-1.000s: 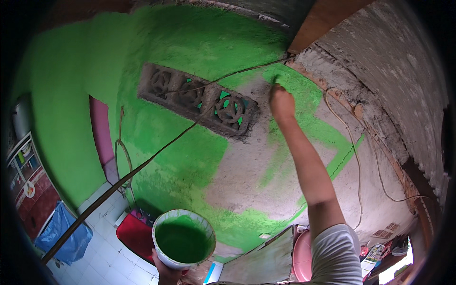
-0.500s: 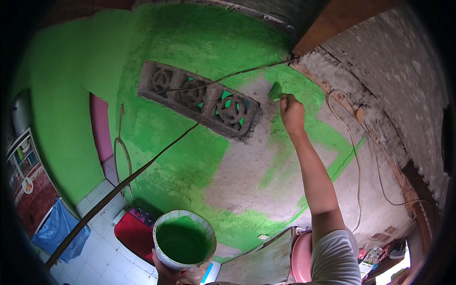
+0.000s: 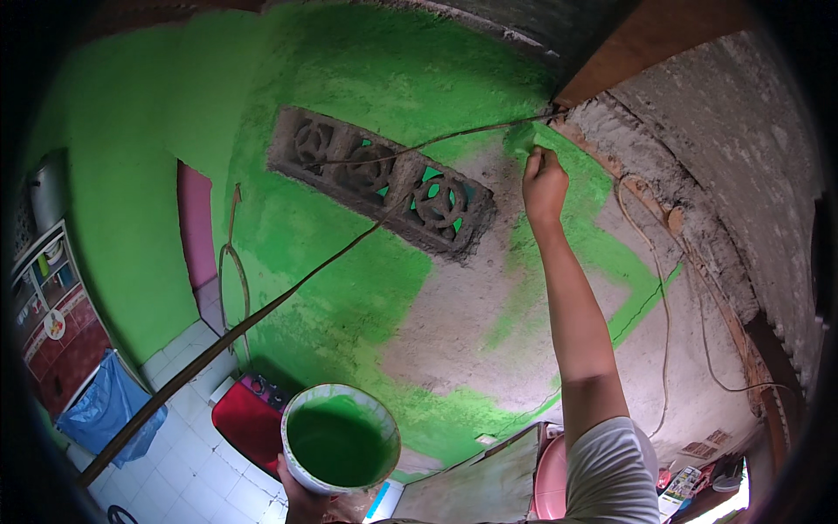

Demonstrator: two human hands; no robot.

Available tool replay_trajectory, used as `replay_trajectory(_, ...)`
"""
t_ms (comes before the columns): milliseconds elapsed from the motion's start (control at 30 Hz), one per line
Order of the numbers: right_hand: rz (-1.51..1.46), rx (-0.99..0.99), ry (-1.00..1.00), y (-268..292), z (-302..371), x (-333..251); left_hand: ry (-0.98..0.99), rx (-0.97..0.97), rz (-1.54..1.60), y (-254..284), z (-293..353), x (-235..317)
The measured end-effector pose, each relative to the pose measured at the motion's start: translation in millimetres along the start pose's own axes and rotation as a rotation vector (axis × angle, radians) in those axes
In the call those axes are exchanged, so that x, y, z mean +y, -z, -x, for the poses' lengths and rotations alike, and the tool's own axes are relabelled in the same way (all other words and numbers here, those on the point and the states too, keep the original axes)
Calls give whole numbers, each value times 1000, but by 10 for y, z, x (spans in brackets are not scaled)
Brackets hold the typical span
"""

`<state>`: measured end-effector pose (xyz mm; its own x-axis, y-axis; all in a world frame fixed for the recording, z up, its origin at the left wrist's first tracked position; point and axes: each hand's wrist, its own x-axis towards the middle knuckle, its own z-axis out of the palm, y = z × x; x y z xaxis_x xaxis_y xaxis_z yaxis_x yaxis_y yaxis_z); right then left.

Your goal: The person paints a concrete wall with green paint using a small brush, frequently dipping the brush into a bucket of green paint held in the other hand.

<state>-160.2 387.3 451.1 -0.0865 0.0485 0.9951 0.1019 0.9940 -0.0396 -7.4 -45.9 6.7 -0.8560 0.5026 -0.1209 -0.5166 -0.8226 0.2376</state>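
Note:
High on the wall (image 3: 471,319), my right hand (image 3: 546,185) is closed round the handle of a paintbrush (image 3: 521,140). Its green bristles lie against the plaster, right of a grey vent block (image 3: 384,182) with ring-shaped openings. Part of the wall is bright green; a broad patch below and right of the vent is bare grey-pink. Down near the lower edge, my left hand (image 3: 304,496) grips a white bucket (image 3: 392,450) at its side. Green paint (image 3: 339,441) fills much of the bucket, and smears streak its inner wall. Most of the left hand's fingers are hidden behind the bucket.
A dark cord (image 3: 236,336) crosses the view diagonally toward the vent. Thin cables (image 3: 668,327) hang along the right side. Below are a red container (image 3: 249,428), a blue plastic bag (image 3: 113,410), white floor tiles (image 3: 188,467) and a pink basin (image 3: 551,480). A cabinet (image 3: 65,323) stands at left.
My right hand and the paintbrush have moved upward along the wall, closer to the cord's upper end. The view has shifted slightly; my left hand still holds the bucket.

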Motion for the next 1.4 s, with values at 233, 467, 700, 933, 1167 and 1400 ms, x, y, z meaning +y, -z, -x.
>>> replay_trajectory(233, -11, -180, 33, -377, 517, -18, -26, 55, 39, -106, 9, 9)
replay_trajectory(467, 22, 16, -52, -297, 275, -179, -21, 87, 58, -21, -14, 15)
replay_trajectory(700, -76, -232, 13, -456, 607, -275, -31, -78, -98, 107, -54, 2)
replay_trajectory(933, -48, -177, -39, -606, 606, -219, -75, 12, -63, -124, -112, -36)
replay_trajectory(1167, -148, -194, -120, -521, 272, 31, -17, 69, 54, -3, -117, 0)
replay_trajectory(1400, -41, 108, -189, -111, -61, -8, -8, -51, -55, 170, -147, 7)
